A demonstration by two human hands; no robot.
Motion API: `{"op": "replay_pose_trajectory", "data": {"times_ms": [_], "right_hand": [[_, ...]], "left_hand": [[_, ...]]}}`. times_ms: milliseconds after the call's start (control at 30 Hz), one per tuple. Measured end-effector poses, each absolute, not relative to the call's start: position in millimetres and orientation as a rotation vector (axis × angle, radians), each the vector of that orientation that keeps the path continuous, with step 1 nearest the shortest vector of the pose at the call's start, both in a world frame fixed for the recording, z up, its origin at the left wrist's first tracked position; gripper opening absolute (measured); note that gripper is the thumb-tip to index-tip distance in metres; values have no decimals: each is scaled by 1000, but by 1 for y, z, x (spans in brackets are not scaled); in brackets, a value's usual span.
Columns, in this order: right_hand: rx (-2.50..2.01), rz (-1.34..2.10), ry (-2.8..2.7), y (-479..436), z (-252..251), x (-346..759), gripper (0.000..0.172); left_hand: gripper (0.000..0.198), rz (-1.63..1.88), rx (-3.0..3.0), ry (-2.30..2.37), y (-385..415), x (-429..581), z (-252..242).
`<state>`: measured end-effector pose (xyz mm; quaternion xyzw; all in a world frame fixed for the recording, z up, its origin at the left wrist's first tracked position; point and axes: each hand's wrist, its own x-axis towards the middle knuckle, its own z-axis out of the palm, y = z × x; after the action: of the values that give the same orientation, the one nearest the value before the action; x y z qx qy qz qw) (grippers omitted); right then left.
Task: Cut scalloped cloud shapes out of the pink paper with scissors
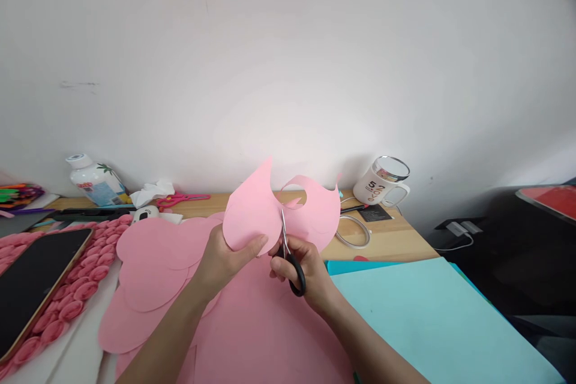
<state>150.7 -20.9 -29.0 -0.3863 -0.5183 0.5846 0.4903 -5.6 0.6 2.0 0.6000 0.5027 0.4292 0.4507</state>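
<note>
A piece of pink paper [249, 213] is held up over the table in my left hand [227, 258], thumb on its front and fingers behind. My right hand [306, 270] grips black-handled scissors [297, 276], whose blades point upward at the paper. Right of the blades, a curved pink offcut [317, 210] curls up behind my right hand. Whether a strip still joins it to the piece on the left is hard to tell. Below both hands lies a large pink sheet [270, 330]. Rounded pink cut-outs [153, 270] overlap one another to the left of my left forearm.
At the left, a phone [40, 282] lies on a pink textured mat [85, 291]. A white bottle [96, 183], tissue [150, 192] and pink scissors [184, 198] stand or lie behind. A mug [380, 183], coiled cable [353, 233] and light-blue paper [432, 312] are at right. The wall [288, 72] closes the back.
</note>
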Motion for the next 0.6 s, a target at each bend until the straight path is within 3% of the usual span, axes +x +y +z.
{"op": "replay_pose_trajectory", "data": {"times_ms": [600], "right_hand": [[-851, 1400, -1308, -20, -34, 152, 24]], "left_hand": [[24, 1188, 1515, 1305, 2, -4, 2]]}}
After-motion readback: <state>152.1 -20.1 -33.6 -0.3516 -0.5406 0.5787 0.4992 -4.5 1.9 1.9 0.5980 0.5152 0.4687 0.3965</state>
